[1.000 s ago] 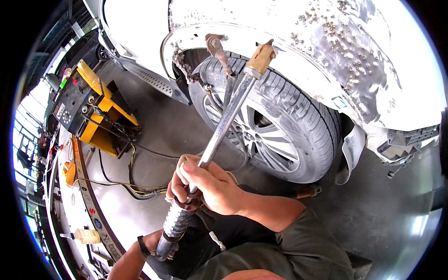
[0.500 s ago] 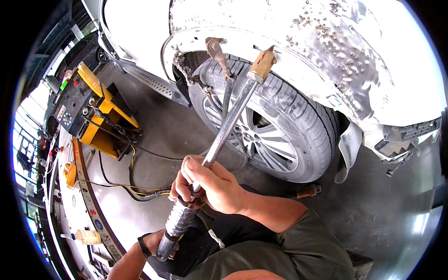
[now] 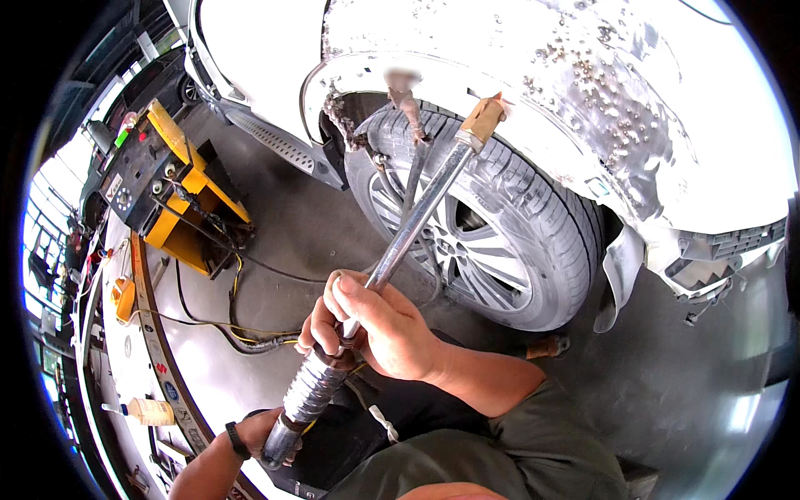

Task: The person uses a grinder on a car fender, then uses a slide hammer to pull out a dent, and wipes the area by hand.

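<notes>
A long dent-pulling slide hammer [image 3: 421, 212] runs from my lap up to the white car's fender [image 3: 492, 50]. Its brass-coloured head [image 3: 482, 121] meets the wheel-arch edge, or sits very close to it. My right hand [image 3: 367, 321] is wrapped around the chrome rod just above the ribbed metal sleeve [image 3: 312, 387]. My left hand [image 3: 265, 433], with a dark band on the wrist, closes around the rear end of the tool; its fingers are partly hidden. Beside the head, a rusty clamp [image 3: 407, 112] with a cable hangs from the arch edge.
Below the arch stands the dusty tyre [image 3: 542, 225]. To the left is a yellow and black machine [image 3: 179, 200] with cables [image 3: 242, 337] trailing over the floor. A bottle [image 3: 150, 411] and an orange tool [image 3: 123, 296] lie on the white surface at left.
The tool's rear end and my left hand have swung a little left. My right hand keeps its hold on the rod. The whole view has shifted slightly.
</notes>
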Motion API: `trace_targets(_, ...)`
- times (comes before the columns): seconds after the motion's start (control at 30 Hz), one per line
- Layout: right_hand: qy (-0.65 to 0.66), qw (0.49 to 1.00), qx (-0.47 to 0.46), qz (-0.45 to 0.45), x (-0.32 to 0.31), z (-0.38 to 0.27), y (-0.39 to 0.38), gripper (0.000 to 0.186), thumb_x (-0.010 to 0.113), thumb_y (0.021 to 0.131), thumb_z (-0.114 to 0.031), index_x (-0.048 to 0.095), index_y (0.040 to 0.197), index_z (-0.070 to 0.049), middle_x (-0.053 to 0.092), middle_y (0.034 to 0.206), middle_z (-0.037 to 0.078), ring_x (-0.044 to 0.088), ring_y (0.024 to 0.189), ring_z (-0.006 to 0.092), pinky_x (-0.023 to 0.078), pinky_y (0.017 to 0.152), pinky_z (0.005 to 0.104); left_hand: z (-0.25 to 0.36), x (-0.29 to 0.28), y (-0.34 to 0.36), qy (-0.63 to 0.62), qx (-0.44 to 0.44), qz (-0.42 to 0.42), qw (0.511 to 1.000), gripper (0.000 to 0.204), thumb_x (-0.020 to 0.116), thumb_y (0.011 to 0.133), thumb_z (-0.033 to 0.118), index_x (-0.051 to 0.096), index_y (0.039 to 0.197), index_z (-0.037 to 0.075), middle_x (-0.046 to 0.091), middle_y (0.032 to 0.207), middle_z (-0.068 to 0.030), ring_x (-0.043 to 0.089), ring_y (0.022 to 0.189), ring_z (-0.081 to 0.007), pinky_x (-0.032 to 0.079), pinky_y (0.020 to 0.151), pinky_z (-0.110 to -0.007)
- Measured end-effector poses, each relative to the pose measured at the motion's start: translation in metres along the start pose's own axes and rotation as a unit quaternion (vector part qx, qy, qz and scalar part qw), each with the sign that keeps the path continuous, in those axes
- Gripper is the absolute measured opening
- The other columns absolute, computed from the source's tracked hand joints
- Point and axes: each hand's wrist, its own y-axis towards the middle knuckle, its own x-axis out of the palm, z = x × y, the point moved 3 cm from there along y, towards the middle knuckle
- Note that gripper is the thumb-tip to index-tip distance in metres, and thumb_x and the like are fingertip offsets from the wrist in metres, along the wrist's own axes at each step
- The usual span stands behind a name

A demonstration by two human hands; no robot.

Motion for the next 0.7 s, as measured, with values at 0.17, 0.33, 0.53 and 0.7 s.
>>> trace_targets(0.17,0.032,0.996,-0.08,0.026,0.014,0.016,0.006,0.027,0.051,0.107,-0.036,0.049,0.095,-0.012,0.064,0.087,0.002,0.062,0.081,0.0101,0.052,0.083,0.0301,-0.006,0.002,-0.015,0.018,0.015,0.015,1.0,0.042,0.045,0.104,0.044,0.049,0.129,0.01,0.071,0.088,-0.0168,0.073,0.072,-0.0304,0.063,0.064,-0.044)
trace_targets(0.33,0.094,0.989,-0.09,-0.067,0.018,0.021,0.011,0.02,0.062,0.101,-0.021,0.051,0.111,-0.007,0.058,0.07,0.001,0.06,0.064,0.009,0.056,0.071,0.0322,-0.01,-0.007,-0.01,0.127,0.103,0.08,0.983,0.042,0.043,0.104,0.041,0.053,0.129,0.009,0.07,0.087,-0.0147,0.072,0.07,-0.0274,0.062,0.061,-0.042)
trace_targets(0.53,0.168,0.966,-0.188,-0.057,-0.008,-0.024,0.037,0.037,0.053,0.103,-0.027,0.045,0.134,-0.009,0.057,0.067,0.007,0.062,0.06,0.0216,0.053,0.063,0.04,-0.012,0.006,-0.033,0.14,0.125,0.133,0.973,0.039,0.047,0.103,0.041,0.059,0.114,0.005,0.07,0.084,-0.0162,0.07,0.067,-0.0289,0.061,0.06,-0.043)
trace_targets(0.7,0.059,0.979,-0.192,-0.024,0.02,0.043,0.007,0.028,0.054,0.103,-0.011,0.047,0.13,-0.006,0.052,0.067,0.002,0.058,0.06,0.015,0.054,0.064,0.0357,0.002,0.024,-0.019,0.197,0.142,0.105,0.964,0.039,0.041,0.105,0.032,0.054,0.127,0.003,0.067,0.089,-0.0093,0.069,0.069,-0.0207,0.06,0.059,-0.035)
